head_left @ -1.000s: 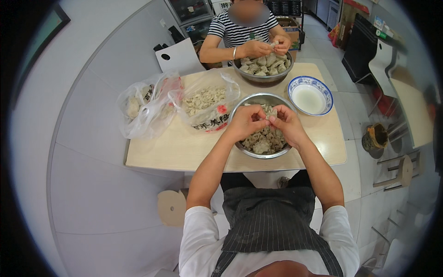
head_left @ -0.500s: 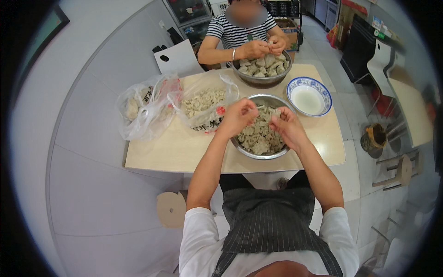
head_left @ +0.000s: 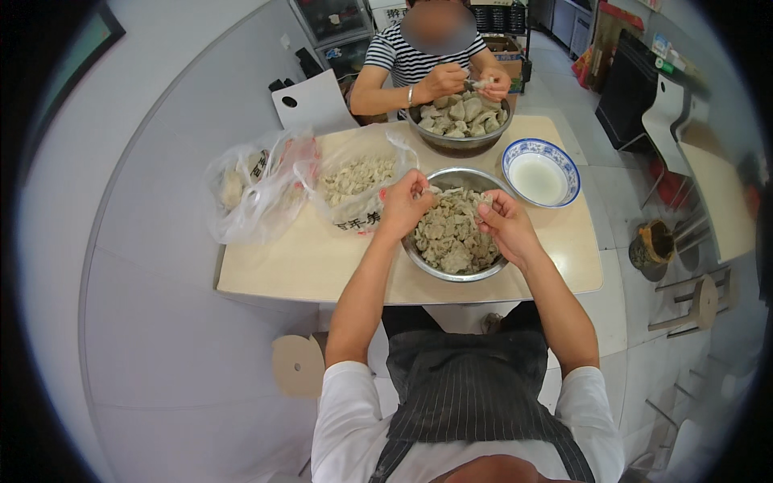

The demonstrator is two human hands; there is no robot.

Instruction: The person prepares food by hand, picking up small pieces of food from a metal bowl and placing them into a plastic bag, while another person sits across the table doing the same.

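Note:
My left hand (head_left: 403,207) is over the left rim of a steel bowl (head_left: 414,256), its fingertips pinched on a pale torn shred (head_left: 436,191). My right hand (head_left: 509,225) is closed at the right side, thumb and fingers on a small grey-beige torn piece (head_left: 486,200). Below both hands the bowl is filled with grey-beige torn pieces (head_left: 457,238), soft and irregular; I cannot tell what food they are. To the left, an open plastic bag (head_left: 328,207) holds small pale shreds (head_left: 354,179).
Across the table (head_left: 282,270) a person in a striped shirt (head_left: 407,60) tears pieces over a second steel bowl (head_left: 451,145) with larger chunks. A blue-patterned bowl (head_left: 574,179) of whitish liquid stands right. Another plastic bag (head_left: 266,217) lies left. Stools (head_left: 704,299) and a bin (head_left: 651,245) stand at right.
My left hand has turned, its fingertips now pinching a pale shred by the rim. My right hand has shifted slightly. Across the table, the person's hands have moved apart with a torn piece.

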